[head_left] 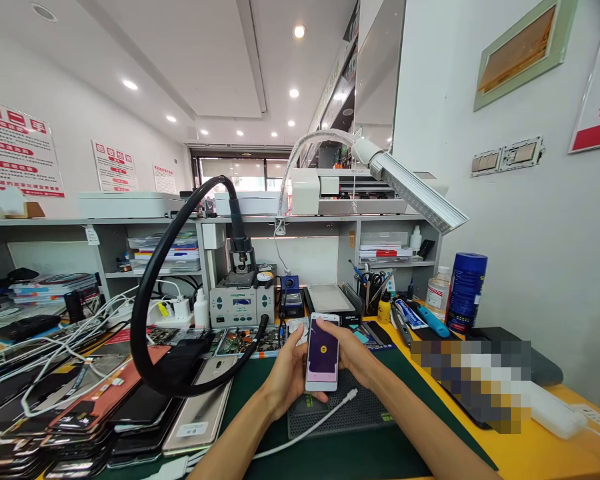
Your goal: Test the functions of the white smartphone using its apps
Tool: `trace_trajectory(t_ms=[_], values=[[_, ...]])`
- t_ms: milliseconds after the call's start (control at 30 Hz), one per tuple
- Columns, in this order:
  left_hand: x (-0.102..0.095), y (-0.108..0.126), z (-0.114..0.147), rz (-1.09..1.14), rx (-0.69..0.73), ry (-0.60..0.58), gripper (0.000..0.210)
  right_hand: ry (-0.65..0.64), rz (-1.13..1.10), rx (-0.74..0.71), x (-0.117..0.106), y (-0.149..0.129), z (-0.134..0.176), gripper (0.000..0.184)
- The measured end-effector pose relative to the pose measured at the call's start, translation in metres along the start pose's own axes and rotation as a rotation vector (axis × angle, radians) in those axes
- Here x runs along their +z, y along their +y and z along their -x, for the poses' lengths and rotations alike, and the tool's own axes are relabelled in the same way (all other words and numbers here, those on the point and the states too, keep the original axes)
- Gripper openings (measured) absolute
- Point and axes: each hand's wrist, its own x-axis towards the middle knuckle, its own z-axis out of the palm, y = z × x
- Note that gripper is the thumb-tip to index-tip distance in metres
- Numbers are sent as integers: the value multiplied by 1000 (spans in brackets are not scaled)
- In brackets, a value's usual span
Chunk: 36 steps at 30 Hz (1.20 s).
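Observation:
Between my two hands a white smartphone (323, 363) is held upright over the bench, its screen lit dark purple with a small yellow mark in the middle. My left hand (291, 373) wraps the phone's left side, with some fingers hidden behind it. On the right edge and upper part of the phone lies my right hand (347, 347), its thumb at the top of the screen. Below them is a dark perforated mat (365, 417) on a green work mat (260, 427). A white cable (313, 427) runs across it, its plug loose near the phone.
Stacks of phones (80, 427) crowd the left side. A black hose (153, 280) arches up from a soldering station (243, 303). Lamp (420, 183) hangs overhead. At right stand a blue can (465, 290), a clear bottle (437, 290) and a white power strip (555, 407).

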Motion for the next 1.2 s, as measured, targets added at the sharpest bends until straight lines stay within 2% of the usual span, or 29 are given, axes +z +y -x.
trace_trajectory(t_ms=[167, 333, 467, 633, 967, 1200], values=[[-1, -1, -2, -4, -2, 2, 66, 47, 84, -40, 6, -3, 4, 50], [1, -2, -2, -27, -3, 9, 64, 120, 72, 1, 10, -6, 5, 53], [2, -2, 0, 5, -5, -7, 64, 54, -45, 40, 6, -3, 1, 66], [-1, 1, -1, 89, -7, -11, 66, -42, -111, 27, 4, -4, 1, 69], [-2, 7, 3, 279, 53, 22, 69, -154, -111, -62, 0, -6, 5, 42], [1, 7, 3, 282, 50, 37, 67, -148, 11, -113, 4, -9, 9, 40]])
